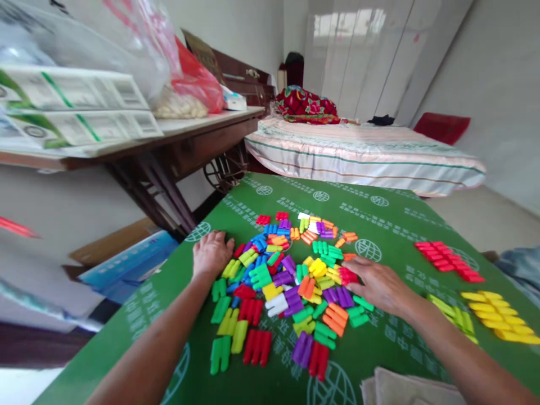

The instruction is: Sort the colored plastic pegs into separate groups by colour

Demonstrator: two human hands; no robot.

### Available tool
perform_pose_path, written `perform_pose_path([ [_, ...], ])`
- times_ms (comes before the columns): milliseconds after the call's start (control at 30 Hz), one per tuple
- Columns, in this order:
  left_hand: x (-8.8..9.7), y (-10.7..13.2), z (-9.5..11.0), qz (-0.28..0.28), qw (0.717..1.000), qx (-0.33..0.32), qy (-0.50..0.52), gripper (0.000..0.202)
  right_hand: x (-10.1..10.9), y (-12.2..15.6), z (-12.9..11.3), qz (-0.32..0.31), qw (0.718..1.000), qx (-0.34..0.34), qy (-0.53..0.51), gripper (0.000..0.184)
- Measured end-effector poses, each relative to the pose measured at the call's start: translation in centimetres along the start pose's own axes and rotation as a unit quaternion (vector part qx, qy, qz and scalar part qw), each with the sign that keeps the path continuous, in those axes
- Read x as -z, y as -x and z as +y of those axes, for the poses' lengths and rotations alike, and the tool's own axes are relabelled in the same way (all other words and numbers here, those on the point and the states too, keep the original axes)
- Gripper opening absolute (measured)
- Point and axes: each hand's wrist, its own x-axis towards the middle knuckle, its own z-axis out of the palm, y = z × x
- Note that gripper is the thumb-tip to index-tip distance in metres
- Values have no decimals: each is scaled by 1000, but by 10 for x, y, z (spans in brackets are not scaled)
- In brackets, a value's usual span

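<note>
A loose pile of bullet-shaped plastic building blocks point(276, 278), in red, green, blue, yellow, purple, orange and white, spreads over the middle of a green table. At its left edge my left hand point(212, 254) rests on the tabletop, fingers stretched forward and thumb apart, holding nothing. My right hand point(373, 281) reaches into the pile's right side. Its fingertips close on a red building block point(348, 276), beside yellow and purple ones. Right of my right forearm lie sorted groups: red blocks point(449, 261), yellow blocks point(502, 316) and lime-green blocks point(453, 315), the last partly near the arm.
The green table point(295, 194) has white printed globes and lettering. Folded beige cloth point(409, 388) lies at the near edge. On the left stands a sewing-machine table point(177, 135) with boxes point(80, 107) and plastic bags. Beyond is a bed point(358, 152).
</note>
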Motion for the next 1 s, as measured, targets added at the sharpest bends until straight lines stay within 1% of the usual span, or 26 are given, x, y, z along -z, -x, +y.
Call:
perform_pose_path([
  [100, -3, 2, -1, 9, 1000, 2, 0, 49, 2, -14, -21, 21, 1000, 18, 8, 30],
  [233, -6, 4, -2, 22, 1000, 5, 13, 48, 4, -48, -71, 15, 996, 89, -20, 26],
  [333, -9, 4, -4, 26, 999, 3, 24, 46, -2, -79, -104, -5, 991, 135, -25, 24],
  [400, -11, 5, -5, 31, 999, -1, 28, 46, -10, -96, -117, -9, 989, 142, -29, 27],
  [433, -12, 5, -6, 33, 999, -2, 30, 46, -14, -102, -120, -7, 989, 145, -34, 32],
  [500, -12, 5, -6, 33, 999, -2, 33, 45, -21, -110, -122, -4, 987, 153, -49, 46],
  [567, -12, 6, -6, 30, 999, 0, 36, 44, -26, -113, -120, -5, 987, 151, -57, 52],
  [633, -12, 6, -6, 26, 999, 2, 37, 43, -29, -114, -117, -8, 989, 140, -54, 46],
  [700, -12, 6, -6, 25, 999, 3, 37, 44, -32, -115, -113, -6, 989, 135, -55, 33],
  [767, -12, 6, -6, 25, 999, 3, 35, 44, -34, -115, -109, 7, 987, 143, -78, 24],
  [900, -9, 5, -6, 20, 999, 4, 28, 46, -29, -108, -94, 68, 969, 153, -183, 22],
  [1000, -3, 3, -5, 5, 1000, 2, 24, 50, -16, -91, -70, 123, 958, 119, -231, 21],
])
